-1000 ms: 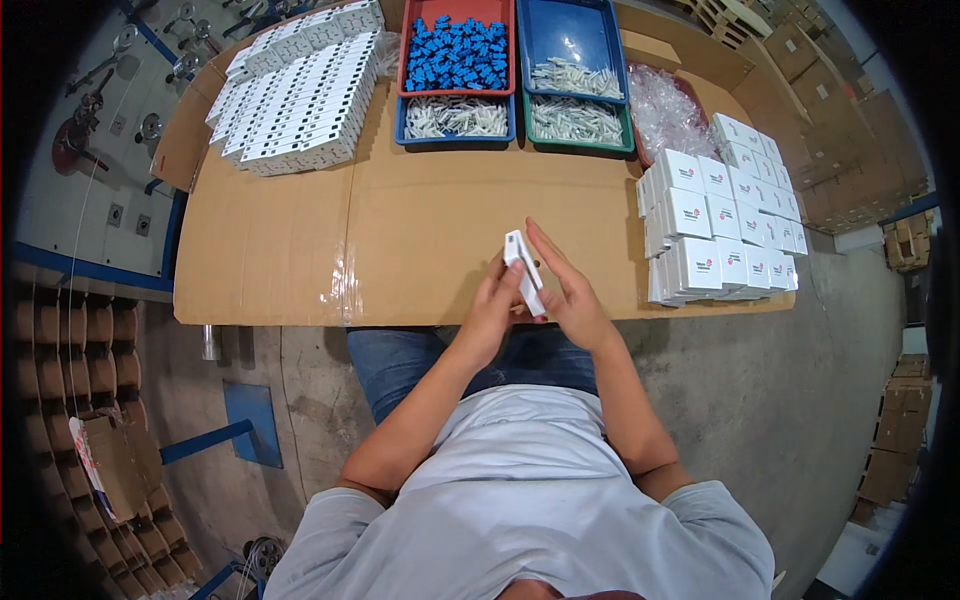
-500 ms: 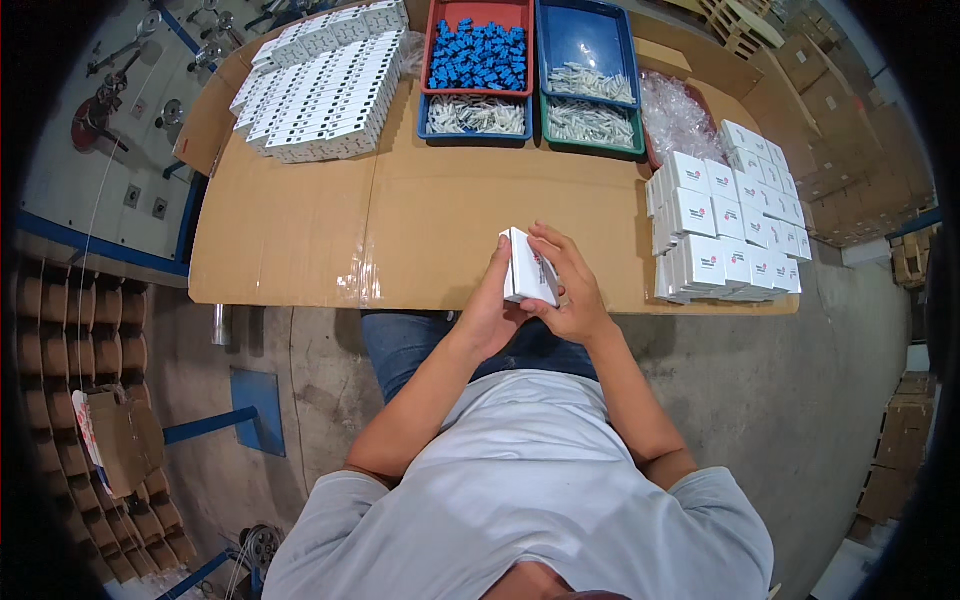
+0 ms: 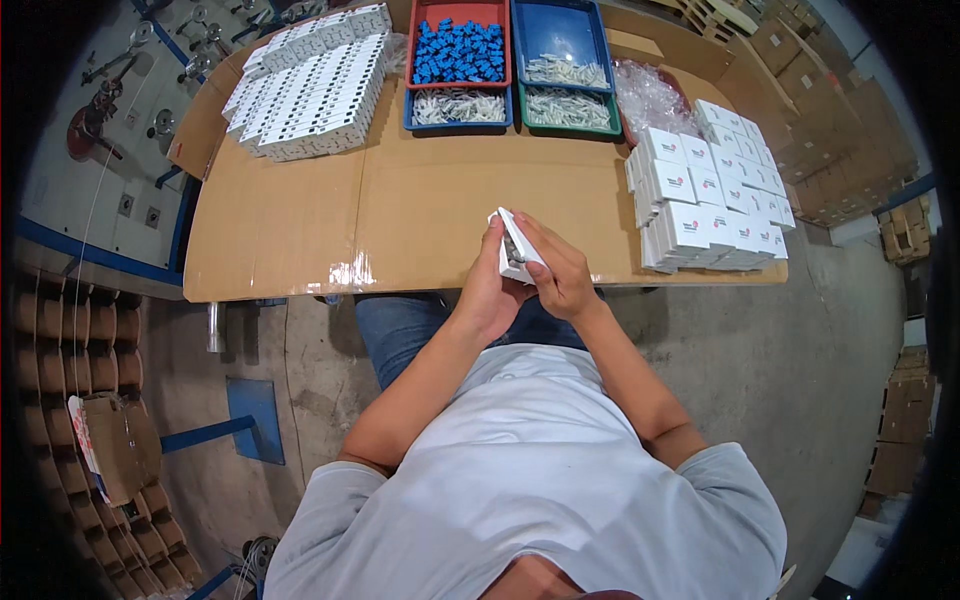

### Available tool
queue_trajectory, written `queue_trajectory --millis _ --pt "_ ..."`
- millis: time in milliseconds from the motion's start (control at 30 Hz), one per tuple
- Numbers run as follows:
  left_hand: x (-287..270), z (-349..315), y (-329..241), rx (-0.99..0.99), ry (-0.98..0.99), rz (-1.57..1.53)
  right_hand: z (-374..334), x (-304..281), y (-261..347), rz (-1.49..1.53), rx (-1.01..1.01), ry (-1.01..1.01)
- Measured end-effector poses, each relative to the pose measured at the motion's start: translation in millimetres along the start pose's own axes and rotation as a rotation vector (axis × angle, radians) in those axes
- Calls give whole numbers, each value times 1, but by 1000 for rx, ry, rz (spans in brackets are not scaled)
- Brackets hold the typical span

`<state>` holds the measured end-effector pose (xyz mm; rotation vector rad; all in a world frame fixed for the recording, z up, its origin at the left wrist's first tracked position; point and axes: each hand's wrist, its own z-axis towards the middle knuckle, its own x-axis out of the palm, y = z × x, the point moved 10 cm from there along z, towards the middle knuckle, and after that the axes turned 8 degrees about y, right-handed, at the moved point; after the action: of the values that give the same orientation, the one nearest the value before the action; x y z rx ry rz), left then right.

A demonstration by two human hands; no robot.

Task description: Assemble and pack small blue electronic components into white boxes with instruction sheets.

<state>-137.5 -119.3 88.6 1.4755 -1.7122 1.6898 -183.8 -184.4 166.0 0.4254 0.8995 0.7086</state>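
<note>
Between my two hands is a small white box (image 3: 512, 262), held above the front edge of the table. Its lid stands partly raised, and something greyish shows inside, too small to make out. My left hand (image 3: 488, 290) wraps the box's left side and underside, thumb along the edge. My right hand (image 3: 562, 272) grips the right side, fingers on the lid and thumb at the near corner. Beyond the hands lies the cardboard-covered table (image 3: 440, 215).
Stacked white boxes (image 3: 690, 220) stand at the right edge, and rows of white boxes (image 3: 310, 95) at the far left. At the back are a red tray (image 3: 508, 45) of blue parts, blue trays (image 3: 560, 35) and a green tray (image 3: 570, 132) with small clear packets, beside crumpled plastic (image 3: 650, 95).
The box's lid has come up from closed to partly raised, and my right hand has shifted with it. The whole view has shifted slightly.
</note>
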Motion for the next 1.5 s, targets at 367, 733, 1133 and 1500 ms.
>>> queue_trajectory --millis 367,733,1133,1500 --pt "6 -18 6 10 63 63 -31 10 -47 794 411 -77" --pt "-43 1 -6 136 37 226 -61 -14 -115 873 722 -522" --pt "-136 39 -39 409 53 768 -66 7 -218 303 844 152" --pt "-134 45 -73 437 -424 1799 -50 8 -186 -314 595 35"
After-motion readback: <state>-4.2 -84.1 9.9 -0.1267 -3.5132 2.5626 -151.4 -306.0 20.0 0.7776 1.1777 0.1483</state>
